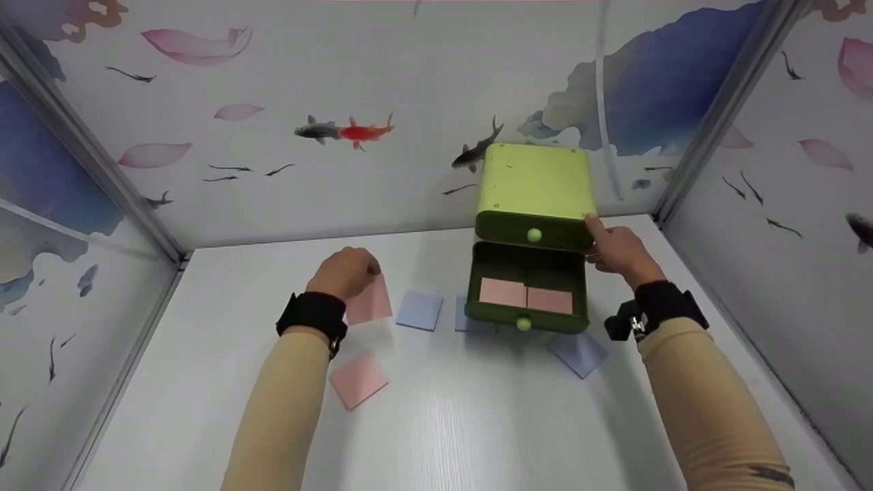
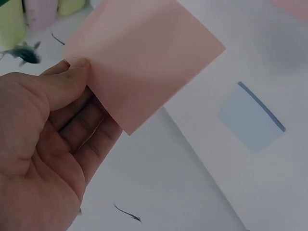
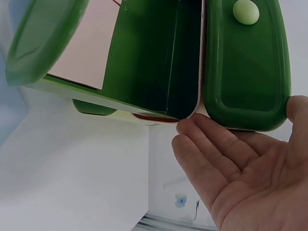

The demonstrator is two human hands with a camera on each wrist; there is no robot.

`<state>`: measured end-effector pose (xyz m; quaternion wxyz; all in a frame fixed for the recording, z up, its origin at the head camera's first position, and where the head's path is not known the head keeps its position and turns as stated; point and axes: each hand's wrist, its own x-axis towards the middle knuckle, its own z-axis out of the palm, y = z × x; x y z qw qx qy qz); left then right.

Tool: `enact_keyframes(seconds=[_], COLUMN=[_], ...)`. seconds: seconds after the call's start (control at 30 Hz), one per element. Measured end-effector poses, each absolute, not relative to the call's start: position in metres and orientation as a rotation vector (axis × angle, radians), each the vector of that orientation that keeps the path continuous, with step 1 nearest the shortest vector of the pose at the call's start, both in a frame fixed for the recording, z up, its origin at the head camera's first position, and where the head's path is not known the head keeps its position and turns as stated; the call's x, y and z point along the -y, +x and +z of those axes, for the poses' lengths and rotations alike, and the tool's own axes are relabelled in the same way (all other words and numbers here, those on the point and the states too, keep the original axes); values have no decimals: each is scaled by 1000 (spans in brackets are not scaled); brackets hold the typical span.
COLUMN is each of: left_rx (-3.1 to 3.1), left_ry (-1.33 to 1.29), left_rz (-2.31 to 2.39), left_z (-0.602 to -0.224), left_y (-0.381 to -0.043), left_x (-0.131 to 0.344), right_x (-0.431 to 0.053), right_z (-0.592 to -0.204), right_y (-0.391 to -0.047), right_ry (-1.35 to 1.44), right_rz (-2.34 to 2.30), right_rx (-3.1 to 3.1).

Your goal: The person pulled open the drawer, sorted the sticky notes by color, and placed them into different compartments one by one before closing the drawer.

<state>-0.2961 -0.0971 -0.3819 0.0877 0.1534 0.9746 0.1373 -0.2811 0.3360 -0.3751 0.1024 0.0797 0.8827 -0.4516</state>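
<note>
Pink paper [image 1: 370,301] is pinched in my left hand [image 1: 345,271]. My right hand [image 1: 619,251], fingers loosely extended, touches the green drawer box [image 1: 535,184] beside it.

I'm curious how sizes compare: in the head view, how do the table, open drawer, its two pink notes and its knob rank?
Largest to smallest, as they look:
1. Table
2. Open drawer
3. Left pink note and right pink note: too alike to rank
4. Knob
</note>
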Motion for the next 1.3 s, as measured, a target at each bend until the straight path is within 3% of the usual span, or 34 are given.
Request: enact_keyframes(seconds=[0.73,1.3], left_rx=[-2813,-2848], left_ry=[726,919], left_rz=[342,327], left_z=[-325,-331], left_y=[-303,-299], left_x=[-24,-98], right_x=[-343,-335], right_z=[-377,-373], right_y=[-280,-282], right_ry=[318,301], right_rz=[-1318,-1252], right_rx=[-2631,-2713])
